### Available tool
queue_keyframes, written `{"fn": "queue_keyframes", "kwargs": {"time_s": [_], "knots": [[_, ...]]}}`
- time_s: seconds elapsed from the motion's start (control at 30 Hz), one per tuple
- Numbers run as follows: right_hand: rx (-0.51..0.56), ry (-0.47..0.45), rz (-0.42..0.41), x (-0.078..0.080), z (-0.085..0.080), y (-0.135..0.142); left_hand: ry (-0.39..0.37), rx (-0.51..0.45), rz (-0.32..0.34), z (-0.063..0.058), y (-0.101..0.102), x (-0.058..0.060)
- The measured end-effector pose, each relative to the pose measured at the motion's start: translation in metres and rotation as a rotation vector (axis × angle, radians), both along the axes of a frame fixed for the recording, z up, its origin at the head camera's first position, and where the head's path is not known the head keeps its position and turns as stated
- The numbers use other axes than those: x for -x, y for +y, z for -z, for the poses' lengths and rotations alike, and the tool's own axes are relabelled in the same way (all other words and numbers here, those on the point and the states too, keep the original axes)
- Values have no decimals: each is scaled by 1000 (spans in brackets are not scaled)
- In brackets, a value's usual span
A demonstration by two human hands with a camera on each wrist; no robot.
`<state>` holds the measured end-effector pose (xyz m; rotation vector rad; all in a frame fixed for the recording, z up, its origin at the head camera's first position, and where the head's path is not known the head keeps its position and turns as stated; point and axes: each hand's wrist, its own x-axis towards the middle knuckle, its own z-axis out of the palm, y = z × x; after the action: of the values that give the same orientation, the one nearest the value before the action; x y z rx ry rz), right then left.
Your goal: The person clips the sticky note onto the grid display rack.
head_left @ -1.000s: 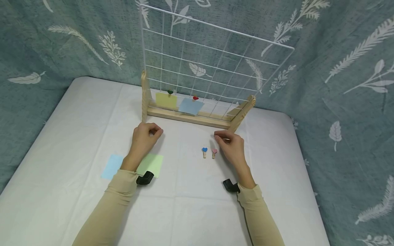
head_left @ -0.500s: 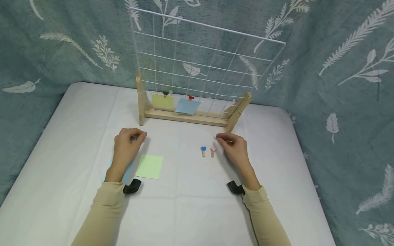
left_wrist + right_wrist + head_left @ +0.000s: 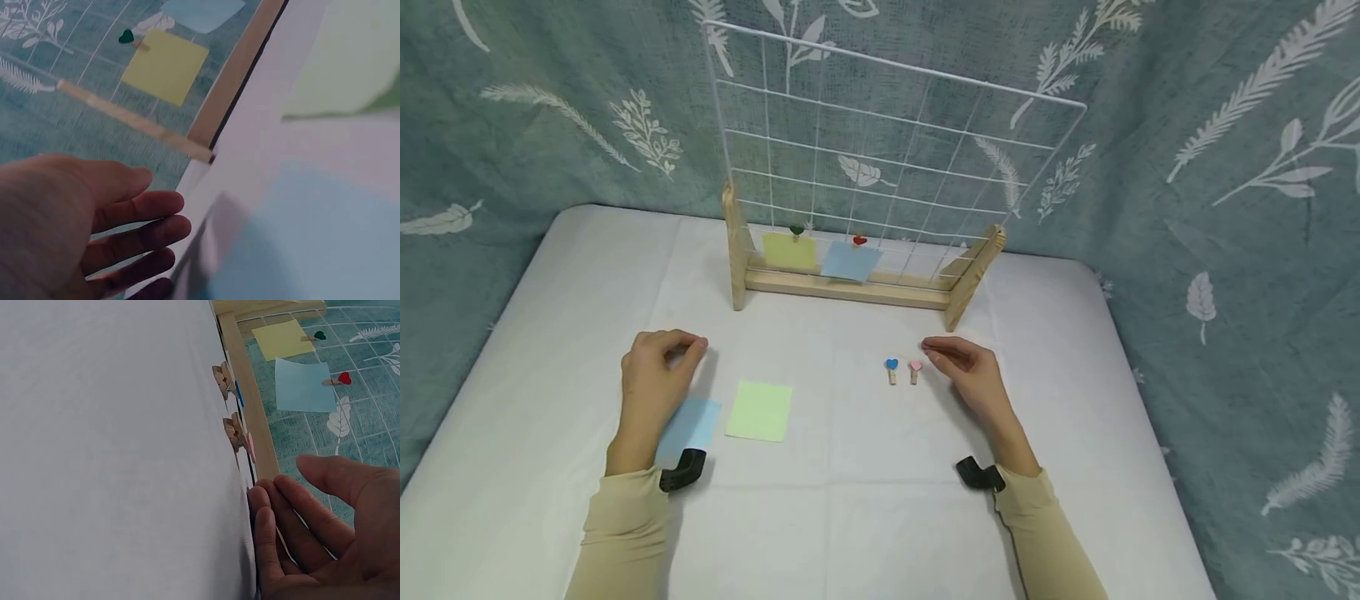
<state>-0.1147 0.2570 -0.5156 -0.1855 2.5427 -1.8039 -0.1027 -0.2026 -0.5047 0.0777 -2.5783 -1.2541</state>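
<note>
My left hand (image 3: 651, 383) hovers over the far-left side of a blue sticky note (image 3: 694, 427), hiding part of it. Its fingers are loosely bent with nothing between them, and in the left wrist view thumb and fingertips stand apart. Beside that note lies a light green sticky note (image 3: 760, 412). To the right, two small wooden clothespins lie side by side: a blue-heart clothespin (image 3: 892, 372) and a pink-heart clothespin (image 3: 914, 372). My right hand (image 3: 976, 379) is just right of the pink one, relaxed and holding nothing; the right wrist view shows its thumb apart from the fingers.
A white wire grid (image 3: 887, 133) stands in a wooden base (image 3: 850, 289) at the back of the white table (image 3: 865, 517). A yellow note (image 3: 788, 252) hangs from a green-heart clothespin (image 3: 320, 335), a blue note (image 3: 850, 263) from a red-heart clothespin (image 3: 344, 379). Behind is a patterned curtain (image 3: 1150, 250).
My left hand has moved left and nearer to me, away from the green note to the blue one. My right hand has shifted slightly toward me. The head view has turned a little.
</note>
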Motion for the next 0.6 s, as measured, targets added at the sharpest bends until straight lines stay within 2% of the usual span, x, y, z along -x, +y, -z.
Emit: {"fn": "queue_keyframes", "kwargs": {"time_s": [0.1, 0.2, 0.37, 0.6], "knots": [[26, -8, -25, 0, 2, 2, -15, 2, -34, 1, -7, -10], [41, -13, -23, -2, 4, 4, -24, 11, -48, 2, -10, -16], [76, -16, -23, -1, 4, 4, -3, 40, -36, -1, -10, -17], [71, -30, -15, -5, 6, 5, -28, 77, -18, -3, -10, -21]]}}
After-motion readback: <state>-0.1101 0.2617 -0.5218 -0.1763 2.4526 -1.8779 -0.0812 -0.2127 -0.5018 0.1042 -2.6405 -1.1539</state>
